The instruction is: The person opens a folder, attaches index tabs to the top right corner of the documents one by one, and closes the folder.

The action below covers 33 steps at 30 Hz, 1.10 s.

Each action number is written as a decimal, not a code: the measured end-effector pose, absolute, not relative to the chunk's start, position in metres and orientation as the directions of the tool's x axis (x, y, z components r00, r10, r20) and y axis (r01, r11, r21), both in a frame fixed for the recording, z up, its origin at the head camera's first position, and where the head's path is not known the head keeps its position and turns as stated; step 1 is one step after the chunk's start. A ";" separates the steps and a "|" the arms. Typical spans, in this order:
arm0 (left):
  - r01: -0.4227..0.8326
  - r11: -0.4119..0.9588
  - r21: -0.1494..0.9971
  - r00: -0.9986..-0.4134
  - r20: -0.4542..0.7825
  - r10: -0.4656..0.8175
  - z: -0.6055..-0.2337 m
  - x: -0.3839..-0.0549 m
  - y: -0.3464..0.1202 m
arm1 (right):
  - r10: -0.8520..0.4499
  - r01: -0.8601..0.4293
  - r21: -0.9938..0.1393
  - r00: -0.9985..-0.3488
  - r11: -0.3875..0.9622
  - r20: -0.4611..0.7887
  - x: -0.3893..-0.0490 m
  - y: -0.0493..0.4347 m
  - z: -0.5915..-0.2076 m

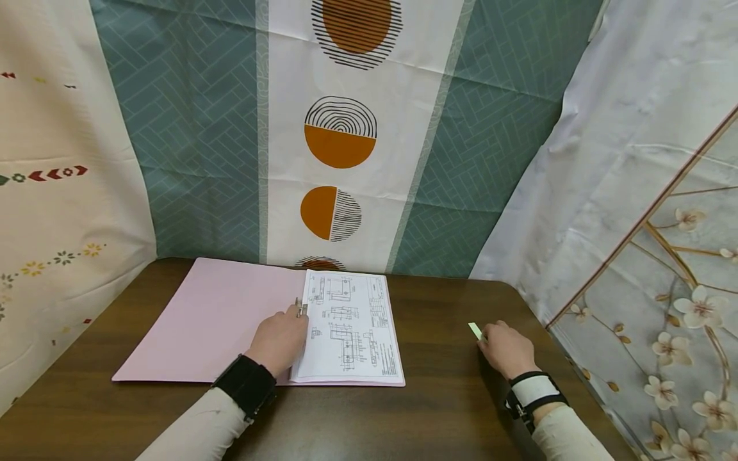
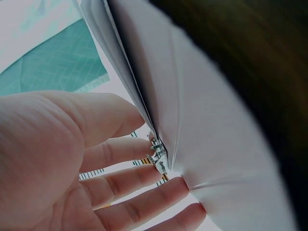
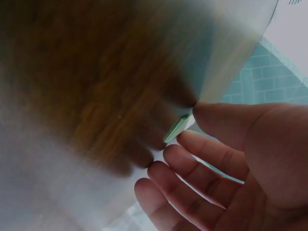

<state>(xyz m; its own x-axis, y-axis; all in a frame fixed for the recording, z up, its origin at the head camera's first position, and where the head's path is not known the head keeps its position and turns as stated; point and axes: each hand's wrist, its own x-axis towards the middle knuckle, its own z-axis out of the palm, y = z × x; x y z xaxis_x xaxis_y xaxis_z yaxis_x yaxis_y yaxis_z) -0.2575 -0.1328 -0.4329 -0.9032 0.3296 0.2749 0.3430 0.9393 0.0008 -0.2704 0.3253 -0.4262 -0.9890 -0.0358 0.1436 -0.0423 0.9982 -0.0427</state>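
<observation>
On the rectangular pink folder (image 1: 219,320), my left hand (image 1: 278,336) is at the silver metal clip (image 1: 301,307); can't tell if pinched. Well right, thin pale-green slip (image 1: 474,330) on brown wooden tabletop (image 1: 438,416), right hand (image 1: 508,352) touching; grip unclear. Best pinched squarely.

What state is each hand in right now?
Left hand: open, touching the pink folder near the metal clip.
Right hand: at the green strip; grip cannot be told.

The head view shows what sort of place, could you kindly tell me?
Probably an indoor desk workspace: a brown table, patterned curtains hanging behind it, and an open pink folder holding a printed drawing.
</observation>
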 end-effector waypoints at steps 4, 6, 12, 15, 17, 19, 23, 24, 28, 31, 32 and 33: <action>0.341 0.940 -0.002 -0.905 0.268 0.330 -0.433 -0.258 -0.133 | -0.038 -0.045 -0.037 -0.988 0.998 0.150 -0.273 0.328 -0.425; 0.339 0.941 -0.007 -0.907 0.264 0.329 -0.434 -0.258 -0.134 | -0.039 -0.045 -0.041 -0.989 0.998 0.140 -0.275 0.329 -0.424; 0.335 0.942 -0.009 -0.909 0.262 0.325 -0.437 -0.260 -0.135 | -0.051 -0.059 -0.082 -0.994 0.995 0.096 -0.277 0.334 -0.420; 0.329 0.944 0.000 -0.914 0.252 0.319 -0.438 -0.262 -0.135 | -0.057 -0.064 -0.101 -0.996 0.993 0.076 -0.279 0.336 -0.420; 0.328 0.945 0.006 -0.916 0.246 0.316 -0.438 -0.261 -0.134 | -0.060 -0.067 -0.112 -0.996 0.991 0.061 -0.280 0.336 -0.419; 0.328 0.945 0.010 -0.917 0.243 0.316 -0.438 -0.261 -0.134 | -0.063 -0.069 -0.121 -0.997 0.990 0.051 -0.281 0.337 -0.419; 0.328 0.945 0.015 -0.917 0.244 0.315 -0.438 -0.261 -0.133 | -0.062 -0.067 -0.137 -0.997 0.988 0.045 -0.282 0.339 -0.420; 0.327 0.945 0.016 -0.918 0.245 0.313 -0.438 -0.261 -0.133 | -0.060 -0.066 -0.141 -0.997 0.988 0.047 -0.283 0.339 -0.420; 0.325 0.946 0.015 -0.918 0.247 0.311 -0.437 -0.261 -0.133 | -0.055 -0.064 -0.156 -0.997 0.986 0.059 -0.282 0.340 -0.420; 0.325 0.946 0.008 -0.918 0.245 0.313 -0.437 -0.260 -0.133 | -0.050 -0.061 -0.167 -0.996 0.984 0.069 -0.282 0.339 -0.419; 0.325 0.946 0.005 -0.917 0.245 0.314 -0.437 -0.260 -0.133 | -0.047 -0.059 -0.170 -0.996 0.984 0.069 -0.282 0.339 -0.419; 0.326 0.946 0.002 -0.917 0.244 0.315 -0.437 -0.260 -0.133 | -0.045 -0.056 -0.172 -0.997 0.983 0.069 -0.281 0.338 -0.419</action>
<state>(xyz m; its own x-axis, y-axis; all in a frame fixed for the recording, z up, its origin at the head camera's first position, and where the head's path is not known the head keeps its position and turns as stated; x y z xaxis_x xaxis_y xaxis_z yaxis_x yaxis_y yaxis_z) -0.2601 -0.1332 -0.4370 -0.9170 0.3152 0.2443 0.3256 0.9455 0.0020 -0.2815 0.3381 -0.4194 -0.9966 -0.0450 0.0695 -0.0564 0.9835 -0.1721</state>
